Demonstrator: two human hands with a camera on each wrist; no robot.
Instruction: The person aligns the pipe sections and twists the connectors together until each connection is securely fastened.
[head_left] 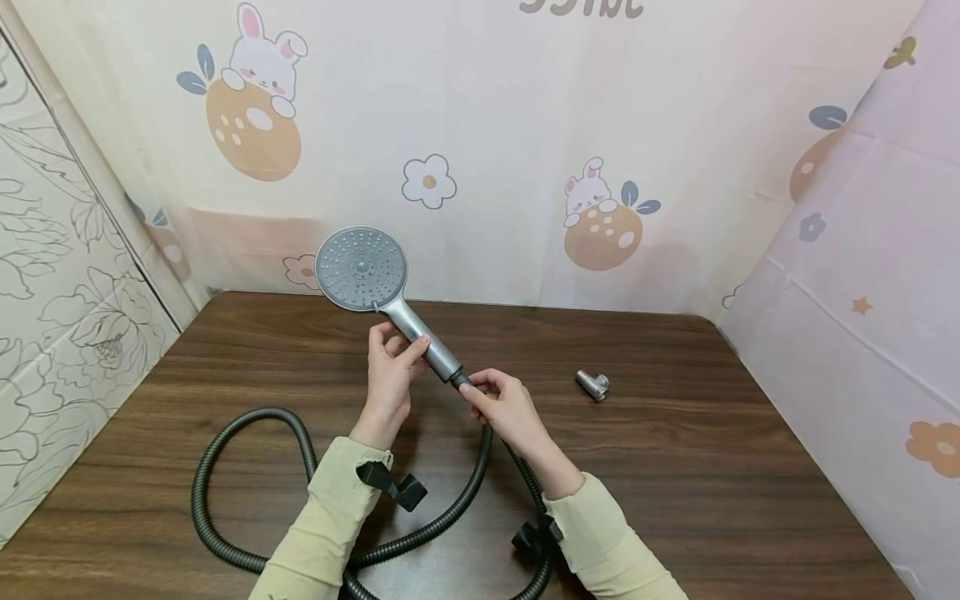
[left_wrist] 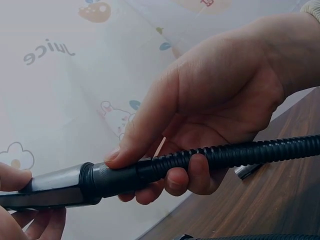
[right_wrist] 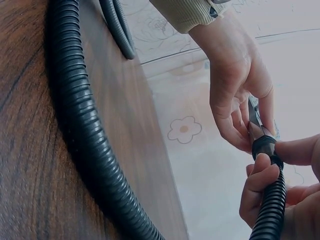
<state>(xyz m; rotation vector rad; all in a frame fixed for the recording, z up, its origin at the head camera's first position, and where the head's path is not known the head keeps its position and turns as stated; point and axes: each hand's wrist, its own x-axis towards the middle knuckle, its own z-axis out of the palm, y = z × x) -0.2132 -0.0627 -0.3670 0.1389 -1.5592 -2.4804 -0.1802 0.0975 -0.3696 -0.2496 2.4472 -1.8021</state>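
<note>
A silver shower head point(head_left: 362, 268) with a round grey spray face is held up above the table, its handle point(head_left: 424, 340) slanting down to the right. My left hand point(head_left: 387, 379) grips that handle between thumb and fingers. At the handle's lower end, my right hand point(head_left: 510, 410) pinches the black end fitting point(left_wrist: 117, 179) of a ribbed black hose point(left_wrist: 240, 156). In the left wrist view the fitting meets the handle end, and the right fingers curl under the hose. The right wrist view shows my left hand point(right_wrist: 235, 85) around the handle just beyond the fitting.
A small chrome connector point(head_left: 593, 385) lies on the brown wooden table point(head_left: 675, 467) to the right of my hands. The rest of the hose point(head_left: 201, 492) loops across the table's left and front, passing by both forearms. Printed curtains point(head_left: 495, 100) hang behind and beside the table.
</note>
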